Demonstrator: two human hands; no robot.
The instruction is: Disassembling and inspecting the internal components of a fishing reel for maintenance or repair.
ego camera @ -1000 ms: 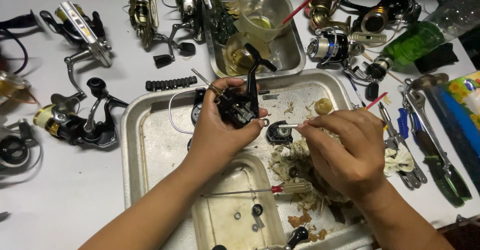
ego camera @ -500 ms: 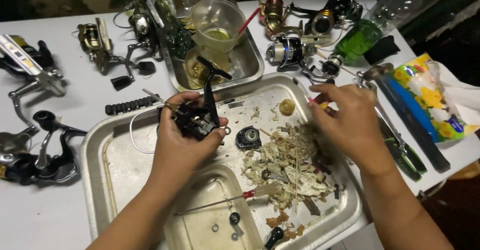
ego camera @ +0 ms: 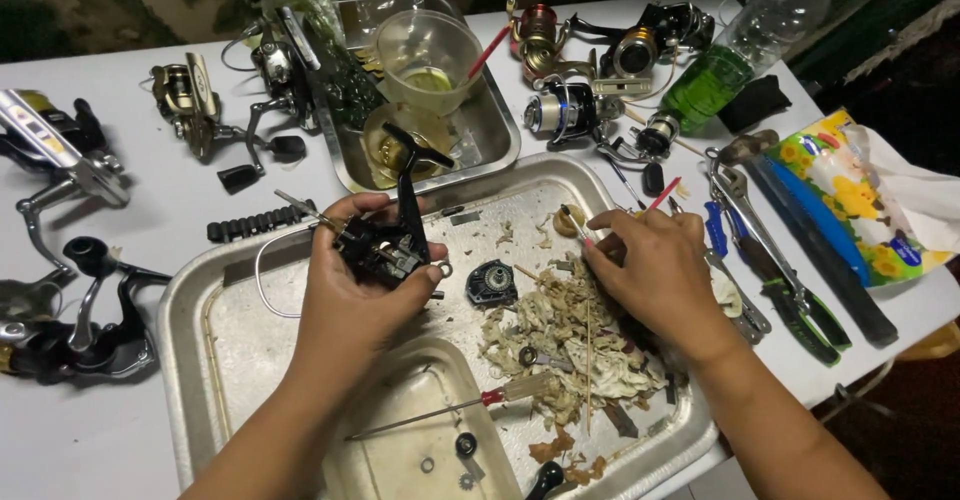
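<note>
Over the large metal tray at the table's near edge, the left hand grips one black reel body, its bail arm standing upright. Just right of it lies one small black gear part. The right hand pinches one thin red-tipped stick above a heap of soiled wadding. One red-handled screwdriver lies across the tray's near side. Behind it, one smaller tray holds one clear cup.

A makeshift repair bench for fishing reels

Beyond the hands, fishing reels crowd a white table; right of the right hand lie pliers, and under both hands a metal tray holds loose parts.
</note>
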